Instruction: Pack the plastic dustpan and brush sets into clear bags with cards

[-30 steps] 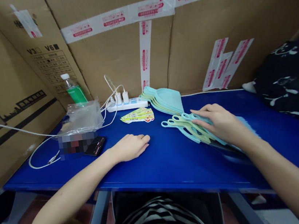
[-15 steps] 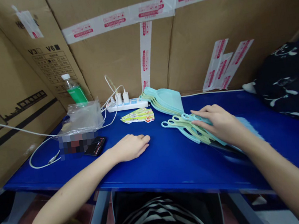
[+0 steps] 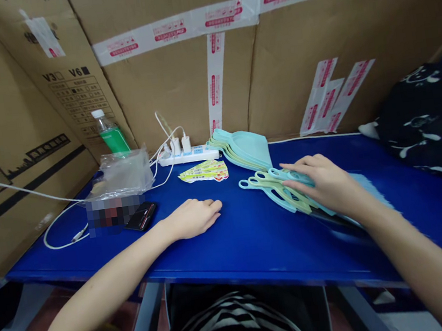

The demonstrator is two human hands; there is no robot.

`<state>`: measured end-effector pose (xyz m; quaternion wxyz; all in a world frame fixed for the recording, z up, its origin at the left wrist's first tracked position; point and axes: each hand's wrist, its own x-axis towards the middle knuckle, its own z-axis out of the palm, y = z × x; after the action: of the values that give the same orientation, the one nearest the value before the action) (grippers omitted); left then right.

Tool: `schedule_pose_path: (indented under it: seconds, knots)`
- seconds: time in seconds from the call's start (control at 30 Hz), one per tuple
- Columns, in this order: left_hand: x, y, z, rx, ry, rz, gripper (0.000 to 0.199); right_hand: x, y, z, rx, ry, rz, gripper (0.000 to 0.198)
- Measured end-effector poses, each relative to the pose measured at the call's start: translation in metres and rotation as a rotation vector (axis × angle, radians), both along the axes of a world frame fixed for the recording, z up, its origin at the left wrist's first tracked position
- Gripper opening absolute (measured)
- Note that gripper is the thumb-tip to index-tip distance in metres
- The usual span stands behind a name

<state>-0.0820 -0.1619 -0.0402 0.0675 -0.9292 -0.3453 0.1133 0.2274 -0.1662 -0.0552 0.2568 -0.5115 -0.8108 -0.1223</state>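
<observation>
My right hand (image 3: 324,181) has its thumb and fingers around the handle of a light blue hand brush (image 3: 304,177), the top one of a fanned pile. Other handles in pale green and light blue (image 3: 274,195), each with a hanging hole, stick out to its left. Blue bristles (image 3: 371,189) show beyond the wrist; the rest of the brush heads is hidden under my hand and forearm. My left hand (image 3: 195,217) rests on the table with curled fingers and nothing visible in them. Behind the brushes lies a stack of light blue and green dustpans (image 3: 246,146).
Several printed label cards (image 3: 204,171) lie on the blue table (image 3: 233,256). Along the back are a power strip (image 3: 203,152) with chargers, clear plastic bags (image 3: 122,173) and a bottle (image 3: 111,134). A phone (image 3: 142,216) is at left, a dark patterned bag (image 3: 431,121) at right. Cardboard walls surround the table.
Almost nothing differs. The fingertips of my right hand have shifted very slightly left along the brush handle; my left hand stays where it was.
</observation>
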Motion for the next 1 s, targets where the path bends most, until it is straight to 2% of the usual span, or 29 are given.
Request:
schedule_pose_path:
  seconds: [0.2, 0.4, 0.73, 1.0]
  knots:
    - [0.001, 0.000, 0.001, 0.002, 0.004, -0.001, 0.019, -0.007, -0.001, -0.010, 0.056, -0.028, -0.015, 0.067]
    - [0.001, -0.001, 0.002, -0.007, 0.021, 0.002, 0.020, -0.012, -0.001, -0.018, 0.004, -0.047, -0.007, 0.066]
    - [0.001, -0.001, 0.000, 0.012, 0.025, 0.001, 0.020, -0.026, 0.001, -0.027, 0.053, -0.081, -0.081, 0.056]
    - [0.001, 0.000, 0.000, 0.010, 0.014, -0.005, 0.019, -0.029, 0.002, -0.029, 0.032, -0.067, -0.109, 0.056]
